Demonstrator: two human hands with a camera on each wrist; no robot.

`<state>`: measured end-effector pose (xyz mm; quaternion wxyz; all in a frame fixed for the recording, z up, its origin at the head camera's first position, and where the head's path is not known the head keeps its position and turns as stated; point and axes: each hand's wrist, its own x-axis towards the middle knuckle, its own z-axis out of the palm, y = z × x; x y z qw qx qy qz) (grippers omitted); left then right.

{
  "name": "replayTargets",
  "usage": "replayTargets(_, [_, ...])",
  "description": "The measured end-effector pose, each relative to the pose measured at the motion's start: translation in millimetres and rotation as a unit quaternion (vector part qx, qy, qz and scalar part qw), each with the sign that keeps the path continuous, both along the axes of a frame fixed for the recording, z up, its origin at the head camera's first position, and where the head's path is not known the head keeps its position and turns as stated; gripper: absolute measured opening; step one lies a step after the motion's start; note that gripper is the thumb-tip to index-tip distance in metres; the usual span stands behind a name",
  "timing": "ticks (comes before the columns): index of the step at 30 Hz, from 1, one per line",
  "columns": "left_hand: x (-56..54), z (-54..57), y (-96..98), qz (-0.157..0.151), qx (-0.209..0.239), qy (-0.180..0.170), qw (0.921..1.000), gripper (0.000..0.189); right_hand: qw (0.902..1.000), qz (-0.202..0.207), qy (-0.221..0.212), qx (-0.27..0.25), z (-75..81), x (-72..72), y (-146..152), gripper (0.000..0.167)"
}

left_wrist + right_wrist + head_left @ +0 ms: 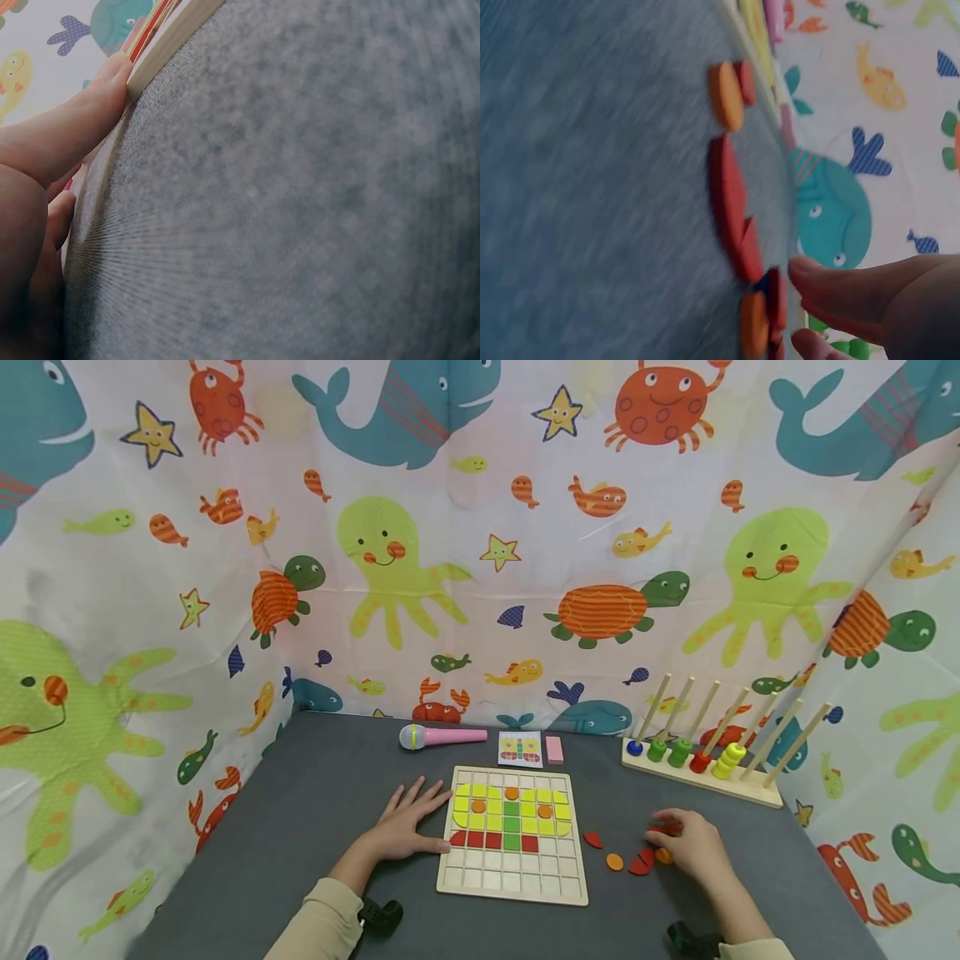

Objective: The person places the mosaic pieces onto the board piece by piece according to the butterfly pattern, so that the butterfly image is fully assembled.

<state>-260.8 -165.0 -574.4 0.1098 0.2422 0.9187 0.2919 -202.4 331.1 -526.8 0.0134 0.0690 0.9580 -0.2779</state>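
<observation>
My left hand (405,827) lies on the dark table with its fingers spread, and its thumb (105,97) touches the left edge of a wooden grid board (512,883). Yellow, green, orange and red pieces fill the board's upper and middle squares, including a row of red squares (492,840). Right of the board, my right hand (693,843) bends its fingers over small red pieces (778,300). Whether it pinches one is hidden. Beside it lie red pieces (639,866), an orange disc (663,856), another orange disc (614,862) and a red quarter piece (592,840).
Behind the board lie a pink toy microphone (453,736), a pattern card (521,749) and a pink block (554,750). A wooden peg stand (701,768) with coloured rings stands at the back right. A printed sea-animal curtain (480,677) hangs around the table.
</observation>
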Motion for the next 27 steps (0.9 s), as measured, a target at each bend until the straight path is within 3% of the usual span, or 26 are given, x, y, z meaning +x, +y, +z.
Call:
replayTargets(5, [-0.3,-1.6,0.0,0.002,0.004,-0.001,1.0000,0.101,0.9997,-0.016,-0.018,0.000,-3.5,-0.9,5.5,0.042])
replayTargets(15, [0.4,0.3,0.6,-0.002,0.000,-0.002,1.0000,0.100,0.9994,-0.025,-0.014,-0.021,-4.8,-0.9,5.3,0.026])
replayTargets(23, [0.7,0.0,1.2,-0.001,0.006,0.003,1.0000,0.098,0.9990,-0.004,0.000,-0.044,8.5,-3.8,-10.8,0.040])
replayTargets(27, [2.1,3.1,0.9,-0.002,0.004,-0.002,1.0000,0.098,0.9987,0.004,0.021,-0.047,18.0,-4.3,-26.4,0.038])
